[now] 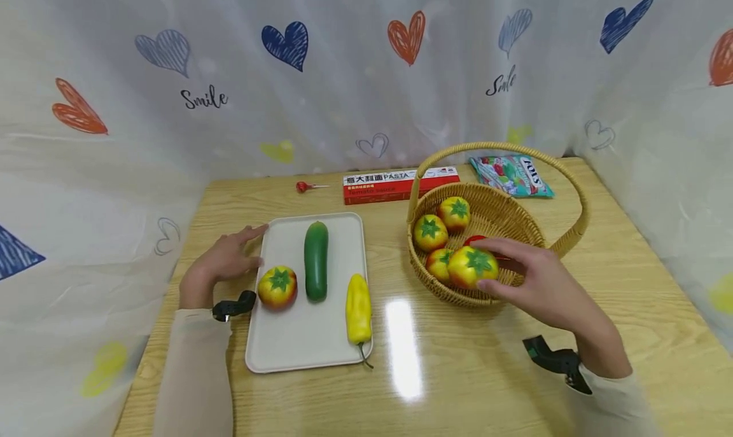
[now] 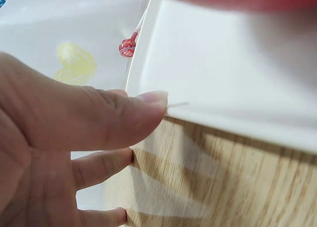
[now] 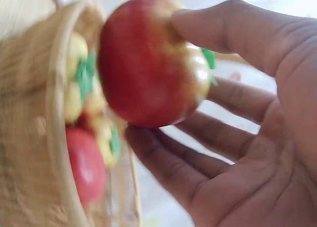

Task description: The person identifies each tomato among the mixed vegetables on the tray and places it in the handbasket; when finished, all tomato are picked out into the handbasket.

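Note:
My right hand (image 1: 535, 284) grips a yellow-and-red tomato (image 1: 473, 267) with a green star-shaped top, over the near side of the wicker basket (image 1: 452, 295). In the right wrist view, the thumb and fingers are around the tomato (image 3: 148, 64). Several similar tomatoes (image 1: 431, 233) lie inside the basket, with a red item (image 1: 475, 239) partly hidden behind the held one. At the left edge of the white tray (image 1: 306, 351), my left hand (image 1: 226, 257) has its fingers extended, the thumb touching the rim. On the tray lie a tomato (image 1: 277, 288), a green cucumber (image 1: 316, 259) and a yellow pepper (image 1: 358, 310).
Along the back of the table stand a red-and-white pasta box (image 1: 395, 186), a red lollipop (image 1: 302, 187) and a teal candy bag (image 1: 512, 175). The tall basket handle (image 1: 498, 145) arches over the basket. A curtain with hearts hangs behind the table.

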Demonstrator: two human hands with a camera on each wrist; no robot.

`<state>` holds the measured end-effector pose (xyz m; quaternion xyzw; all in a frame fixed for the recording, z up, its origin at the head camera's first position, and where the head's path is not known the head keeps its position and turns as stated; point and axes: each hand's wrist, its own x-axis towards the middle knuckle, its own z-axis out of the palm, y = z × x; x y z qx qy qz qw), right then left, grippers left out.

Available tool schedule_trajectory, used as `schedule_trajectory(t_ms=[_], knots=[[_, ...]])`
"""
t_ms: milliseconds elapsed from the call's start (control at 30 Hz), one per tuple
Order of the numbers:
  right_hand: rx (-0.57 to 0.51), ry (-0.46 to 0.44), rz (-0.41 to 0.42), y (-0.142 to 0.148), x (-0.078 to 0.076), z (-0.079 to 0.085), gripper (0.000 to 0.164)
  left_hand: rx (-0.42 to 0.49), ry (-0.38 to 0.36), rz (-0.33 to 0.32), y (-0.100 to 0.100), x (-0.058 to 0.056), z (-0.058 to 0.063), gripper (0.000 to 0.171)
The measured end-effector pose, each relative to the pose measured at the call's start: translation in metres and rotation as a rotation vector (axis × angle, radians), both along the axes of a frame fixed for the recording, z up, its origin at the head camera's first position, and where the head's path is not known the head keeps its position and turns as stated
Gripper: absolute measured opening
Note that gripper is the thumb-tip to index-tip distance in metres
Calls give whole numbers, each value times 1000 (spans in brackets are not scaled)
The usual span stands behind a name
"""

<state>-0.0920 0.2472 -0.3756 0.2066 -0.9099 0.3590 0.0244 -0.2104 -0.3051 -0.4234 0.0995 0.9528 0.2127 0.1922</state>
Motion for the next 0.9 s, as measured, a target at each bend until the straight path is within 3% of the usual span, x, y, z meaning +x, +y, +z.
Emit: schedule_trajectory(t_ms=[167,367,533,733,900], knots=[[116,-66,-33,19,4,3,52,4,12,-10,-1,1,3,78],[177,-129,-28,13,-3,-7,54,3,21,-22,-1,0,2,78],[151,-150,-17,0,-11,-13,53,10,24,-17,0,-2,0,78],[83,-111,-22,-17,-23,-24,53,8,9,7,0,-3,0,78],[103,-117,-28,-19,-24,-30,54,15,-3,10,0,-3,1,79]])
